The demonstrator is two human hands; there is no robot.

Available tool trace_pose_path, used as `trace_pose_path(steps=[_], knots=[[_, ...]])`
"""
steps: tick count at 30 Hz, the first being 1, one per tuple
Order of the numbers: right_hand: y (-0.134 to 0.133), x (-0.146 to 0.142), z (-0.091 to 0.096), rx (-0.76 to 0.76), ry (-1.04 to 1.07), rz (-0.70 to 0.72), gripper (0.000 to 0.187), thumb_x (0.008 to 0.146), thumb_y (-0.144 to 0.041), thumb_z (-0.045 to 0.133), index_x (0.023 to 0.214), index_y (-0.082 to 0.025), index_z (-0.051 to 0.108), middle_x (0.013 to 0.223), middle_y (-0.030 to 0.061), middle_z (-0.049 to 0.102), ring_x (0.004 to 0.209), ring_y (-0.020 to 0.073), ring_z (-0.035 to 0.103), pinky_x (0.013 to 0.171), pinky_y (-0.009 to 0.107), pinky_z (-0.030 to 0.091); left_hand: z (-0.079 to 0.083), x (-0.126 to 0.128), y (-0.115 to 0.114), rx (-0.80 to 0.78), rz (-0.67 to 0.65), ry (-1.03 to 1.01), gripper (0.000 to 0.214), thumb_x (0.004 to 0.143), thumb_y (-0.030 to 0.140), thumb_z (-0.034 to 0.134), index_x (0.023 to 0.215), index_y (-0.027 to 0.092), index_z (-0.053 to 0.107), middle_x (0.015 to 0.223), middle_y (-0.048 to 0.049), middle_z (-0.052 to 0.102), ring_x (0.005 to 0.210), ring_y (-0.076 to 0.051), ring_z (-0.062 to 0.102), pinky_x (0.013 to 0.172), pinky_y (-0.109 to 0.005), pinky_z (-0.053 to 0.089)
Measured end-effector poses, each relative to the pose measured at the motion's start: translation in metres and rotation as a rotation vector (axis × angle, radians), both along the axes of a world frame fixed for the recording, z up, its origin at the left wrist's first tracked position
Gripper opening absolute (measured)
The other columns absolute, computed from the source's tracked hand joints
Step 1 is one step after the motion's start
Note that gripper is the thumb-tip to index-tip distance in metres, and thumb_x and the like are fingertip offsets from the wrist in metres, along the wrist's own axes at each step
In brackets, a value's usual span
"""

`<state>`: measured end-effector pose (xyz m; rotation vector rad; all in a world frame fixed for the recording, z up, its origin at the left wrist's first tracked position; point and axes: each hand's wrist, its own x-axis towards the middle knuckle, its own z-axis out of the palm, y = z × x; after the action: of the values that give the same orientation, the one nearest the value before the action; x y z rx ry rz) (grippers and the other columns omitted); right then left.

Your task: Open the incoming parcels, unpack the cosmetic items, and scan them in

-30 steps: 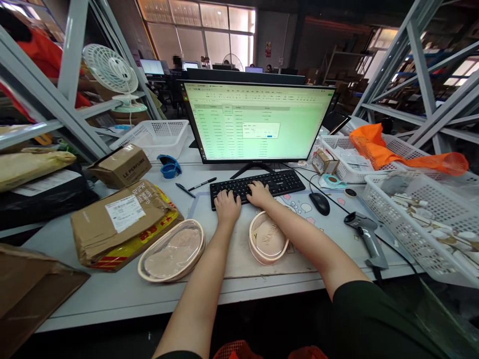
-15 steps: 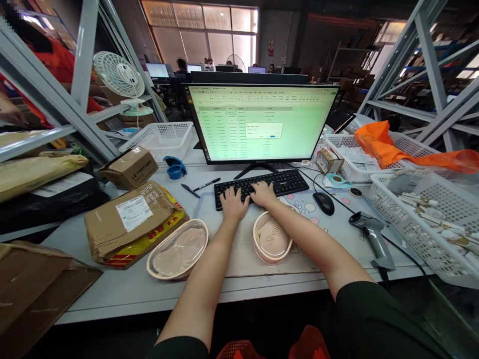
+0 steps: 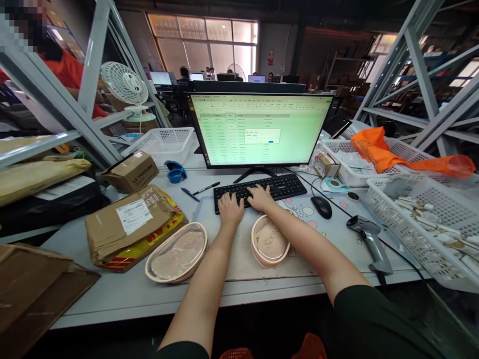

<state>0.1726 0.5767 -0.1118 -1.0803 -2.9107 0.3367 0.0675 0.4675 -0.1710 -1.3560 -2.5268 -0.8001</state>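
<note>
My left hand point(image 3: 230, 208) and my right hand point(image 3: 259, 197) both rest on the black keyboard point(image 3: 286, 184), fingers spread over the keys and holding nothing. Behind it stands a monitor point(image 3: 261, 128) with a green spreadsheet and a small dialog box. Just under my right wrist lies a pink oval case point(image 3: 268, 242), open side up. Its clear-topped pink lid point(image 3: 176, 252) lies left of my left forearm.
Brown parcels point(image 3: 129, 222) and a small carton point(image 3: 132, 171) lie at the left. Two pens point(image 3: 205, 188), a blue tape dispenser point(image 3: 174, 172), a mouse point(image 3: 322, 206), a barcode scanner point(image 3: 368, 235) and white baskets point(image 3: 422, 219) surround the keyboard. A person in orange stands behind the left rack.
My hands stay on the keyboard with only slight finger shifts. The view has drifted a little, so everything sits marginally lower and to the left.
</note>
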Motion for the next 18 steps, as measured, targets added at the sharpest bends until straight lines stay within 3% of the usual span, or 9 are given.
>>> trace_pose_path(steps=[9,15,18], knots=[[0.004,0.004,-0.004,0.004,0.027,-0.115,0.061,0.094,-0.028,0.055,0.153,-0.014,0.052,0.169,0.0215,0.034,0.157,0.0354,0.028,0.125,0.069,0.024,0.001,-0.001,0.000,-0.011,-0.030,-0.007,0.044,0.102,0.039,0.047,0.130,0.011,0.067,0.141,-0.0223,0.063,0.135,-0.039,0.051,0.110,-0.053,0.041],[0.001,0.003,-0.005,0.009,0.101,-0.147,0.052,0.095,-0.026,0.050,0.143,-0.014,0.063,0.163,0.0205,0.046,0.152,0.0339,0.037,0.125,0.066,0.026,-0.003,-0.003,0.002,-0.006,-0.055,0.001,0.044,0.101,0.037,0.047,0.131,0.012,0.067,0.140,-0.0202,0.065,0.134,-0.037,0.052,0.111,-0.051,0.041],[0.007,0.001,0.010,0.050,0.188,-0.195,0.052,0.097,-0.024,0.041,0.143,-0.015,0.064,0.163,0.0162,0.047,0.152,0.0292,0.038,0.128,0.054,0.028,-0.004,-0.003,0.002,0.000,-0.047,0.004,0.043,0.101,0.038,0.046,0.126,0.012,0.069,0.140,-0.0212,0.064,0.131,-0.038,0.053,0.109,-0.053,0.041]])
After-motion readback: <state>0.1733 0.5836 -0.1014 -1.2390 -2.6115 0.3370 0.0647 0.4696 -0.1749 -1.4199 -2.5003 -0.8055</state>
